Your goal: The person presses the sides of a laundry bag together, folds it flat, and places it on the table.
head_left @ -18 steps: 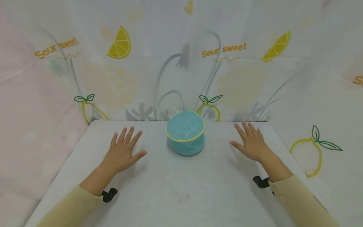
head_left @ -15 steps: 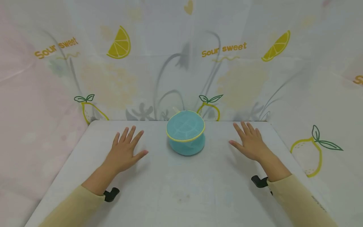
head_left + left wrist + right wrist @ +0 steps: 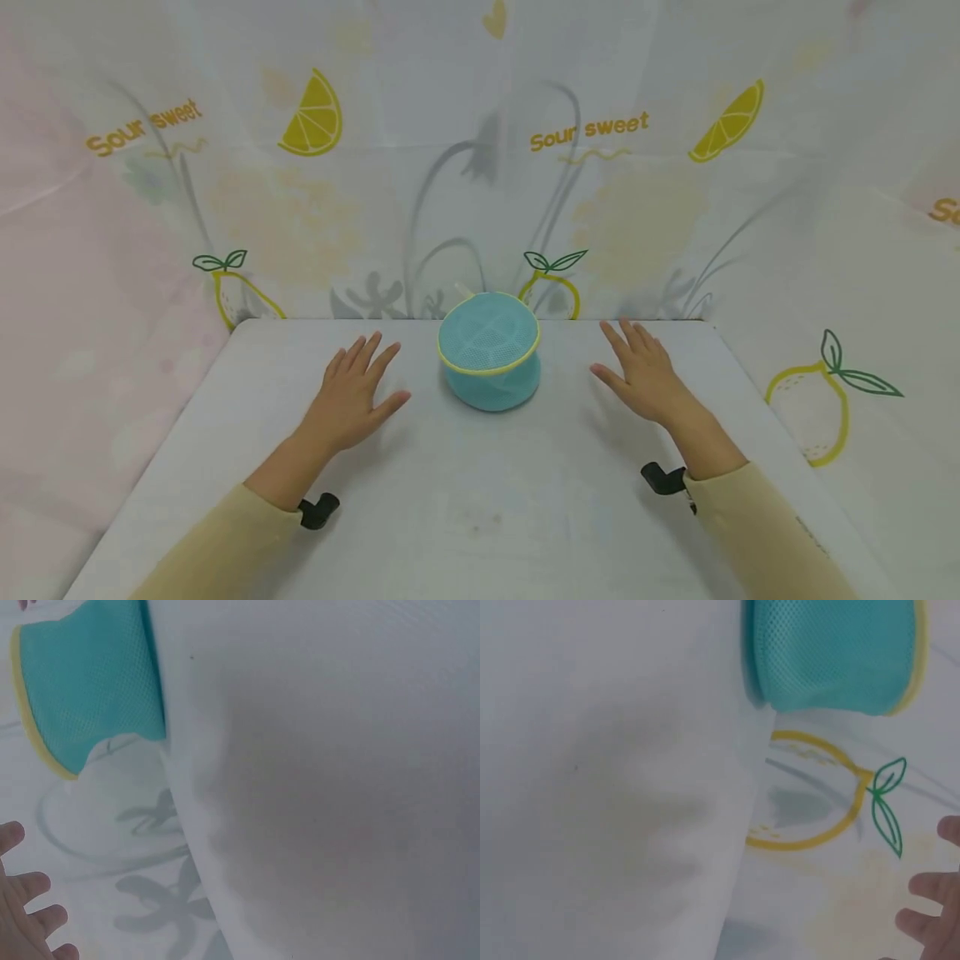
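Note:
Near the back edge of the white table stands a turquoise mesh bag (image 3: pixel 491 383), round like a short drum, with yellow piping round its top. Its mesh side shows in the left wrist view (image 3: pixel 94 682) and in the right wrist view (image 3: pixel 832 656). To its left, my left hand (image 3: pixel 352 400) hovers over the table with fingers spread, touching nothing. My right hand (image 3: pixel 645 375) is held likewise on the bag's other side, fingers straight and apart from it. Both hands cast soft shadows on the tabletop.
The white tabletop (image 3: pixel 480 483) ends at a back edge just behind the bag. A cloth backdrop (image 3: pixel 420 108) printed with lemons and lettering hangs behind it and along the sides. Black wrist mounts (image 3: pixel 320 511) stick out at both sleeves.
Both hands have moved inward toward the mesh bag, the left one rightward and the right one leftward. The bag stays in place on the table.

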{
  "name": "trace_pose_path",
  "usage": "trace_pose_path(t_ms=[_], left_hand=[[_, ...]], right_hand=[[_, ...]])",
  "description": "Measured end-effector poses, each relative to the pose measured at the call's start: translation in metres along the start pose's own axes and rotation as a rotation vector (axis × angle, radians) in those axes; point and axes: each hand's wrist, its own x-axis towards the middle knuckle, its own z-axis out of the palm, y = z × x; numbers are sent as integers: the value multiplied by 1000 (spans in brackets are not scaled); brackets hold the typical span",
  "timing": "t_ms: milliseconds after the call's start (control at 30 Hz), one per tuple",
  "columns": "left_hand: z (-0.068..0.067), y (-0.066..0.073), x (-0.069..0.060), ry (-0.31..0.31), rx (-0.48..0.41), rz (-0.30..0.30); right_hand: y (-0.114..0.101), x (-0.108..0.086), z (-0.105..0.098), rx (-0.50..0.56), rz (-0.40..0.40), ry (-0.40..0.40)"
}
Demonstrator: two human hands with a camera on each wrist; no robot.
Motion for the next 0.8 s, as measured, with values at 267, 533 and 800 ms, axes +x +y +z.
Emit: trace_pose_path(t_ms=[267, 533, 800], left_hand=[[8, 9, 9, 40, -54, 3], [16, 22, 18, 66, -122, -9], [22, 33, 26, 76, -164, -9]], right_hand=[[-10, 7, 15, 92, -43, 61], [-26, 16, 24, 229, -62, 97], [-41, 24, 27, 301, -63, 108]])
